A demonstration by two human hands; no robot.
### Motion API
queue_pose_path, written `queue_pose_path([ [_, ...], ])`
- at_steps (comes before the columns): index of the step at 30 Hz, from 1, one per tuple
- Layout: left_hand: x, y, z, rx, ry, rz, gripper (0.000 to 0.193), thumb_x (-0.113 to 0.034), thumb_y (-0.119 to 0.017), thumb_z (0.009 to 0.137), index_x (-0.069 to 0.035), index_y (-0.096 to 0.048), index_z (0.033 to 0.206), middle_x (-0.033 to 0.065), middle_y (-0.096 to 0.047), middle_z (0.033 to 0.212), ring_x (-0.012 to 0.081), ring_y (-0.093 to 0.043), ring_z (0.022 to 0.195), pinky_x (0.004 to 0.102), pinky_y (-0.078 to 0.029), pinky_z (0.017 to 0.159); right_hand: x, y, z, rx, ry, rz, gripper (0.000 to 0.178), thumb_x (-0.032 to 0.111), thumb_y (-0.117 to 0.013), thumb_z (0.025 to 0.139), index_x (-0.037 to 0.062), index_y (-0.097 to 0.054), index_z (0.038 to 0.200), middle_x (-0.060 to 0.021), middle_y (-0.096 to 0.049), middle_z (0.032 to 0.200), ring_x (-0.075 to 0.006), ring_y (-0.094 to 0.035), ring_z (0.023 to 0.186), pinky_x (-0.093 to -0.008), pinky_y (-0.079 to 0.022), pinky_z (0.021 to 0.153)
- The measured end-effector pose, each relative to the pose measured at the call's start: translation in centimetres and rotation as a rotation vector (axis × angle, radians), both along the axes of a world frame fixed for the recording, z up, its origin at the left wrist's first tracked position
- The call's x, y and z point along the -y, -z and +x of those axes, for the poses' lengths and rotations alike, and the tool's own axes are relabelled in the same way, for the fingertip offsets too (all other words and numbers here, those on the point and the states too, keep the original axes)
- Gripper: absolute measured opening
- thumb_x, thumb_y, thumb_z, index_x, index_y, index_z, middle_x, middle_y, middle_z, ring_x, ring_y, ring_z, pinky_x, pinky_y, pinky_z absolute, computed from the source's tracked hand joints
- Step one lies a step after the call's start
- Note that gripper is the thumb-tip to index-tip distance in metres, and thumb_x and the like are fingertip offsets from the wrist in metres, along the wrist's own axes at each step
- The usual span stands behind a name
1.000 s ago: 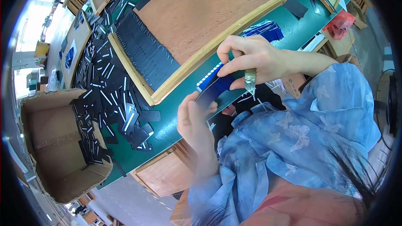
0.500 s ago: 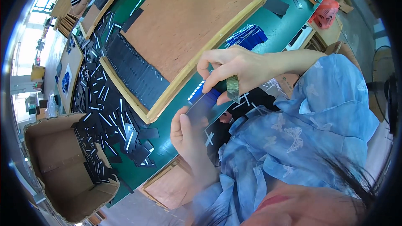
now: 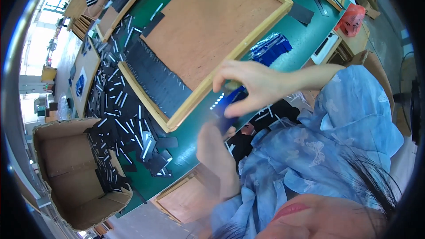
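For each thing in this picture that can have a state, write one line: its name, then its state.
Left hand: raised, blurred, touching the dark strip.
Right hand: pinching the dark strip from above.
Cardboard box: open, black strips inside.
Wooden tray: partly filled, a row of black strips along one edge.
Blue pieces: stacked on the green table.

One head-worn fisheye view looks steeply down, tilted, close over the green worktable.
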State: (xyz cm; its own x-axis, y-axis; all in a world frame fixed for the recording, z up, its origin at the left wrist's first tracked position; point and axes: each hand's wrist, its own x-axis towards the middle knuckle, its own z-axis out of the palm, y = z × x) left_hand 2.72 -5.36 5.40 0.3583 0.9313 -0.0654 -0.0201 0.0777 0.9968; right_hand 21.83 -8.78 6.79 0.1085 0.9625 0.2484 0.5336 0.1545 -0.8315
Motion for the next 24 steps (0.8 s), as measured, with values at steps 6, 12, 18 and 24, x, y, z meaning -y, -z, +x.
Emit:
queue_pose_path([
  [6,-0.9,0.0,-1.2,0.006,0.027,-0.071,0.028,-0.011,-0.046,0.095,0.010,-0.053,0.112,0.0187,-0.059,0.103,0.0221,-0.064,0.073,0.0296,-0.054,0.066,-0.2,0.6,1.6,0.115,0.085,-0.015,0.031,0.025,-0.074,0.074,0.0039,-0.054,0.080,-0.0093,-0.051,0.084,-0.0263,-0.055,0.079,-0.0346,-0.044,0.068],
  [12,-1.6,1.6,-0.2,0.019,-0.220,0.254,0.010,0.005,-0.057,0.084,0.002,-0.057,0.093,0.0098,-0.060,0.092,0.0154,-0.059,0.080,0.0254,-0.049,0.070,-0.1,-0.5,1.9,-0.127,-0.155,-0.082,0.019,0.019,-0.069,0.081,0.0019,-0.061,0.082,-0.0077,-0.055,0.089,-0.0189,-0.055,0.082,-0.0294,-0.043,0.072],
  [18,-6.0,1.0,-2.7,0.439,0.291,-0.409,0.030,-0.016,-0.061,0.089,-0.002,-0.052,0.114,0.0063,-0.062,0.103,0.0148,-0.059,0.087,0.0271,-0.047,0.072,-1.9,-1.9,1.8,-0.339,-0.205,-0.017,0.018,0.011,-0.072,0.078,0.0046,-0.065,0.093,-0.0032,-0.055,0.099,-0.0109,-0.052,0.079,-0.0235,-0.040,0.069],
  [24,-5.6,1.2,0.7,0.546,0.324,-0.658,0.060,-0.041,-0.060,0.087,-0.001,-0.042,0.128,0.0116,-0.054,0.118,0.0212,-0.057,0.096,0.0328,-0.051,0.072,-5.8,-1.9,0.8,-0.277,-0.428,0.150,0.039,0.015,-0.080,0.069,0.0077,-0.062,0.102,-0.0006,-0.057,0.101,-0.0059,-0.049,0.071,-0.0205,-0.039,0.059],
])
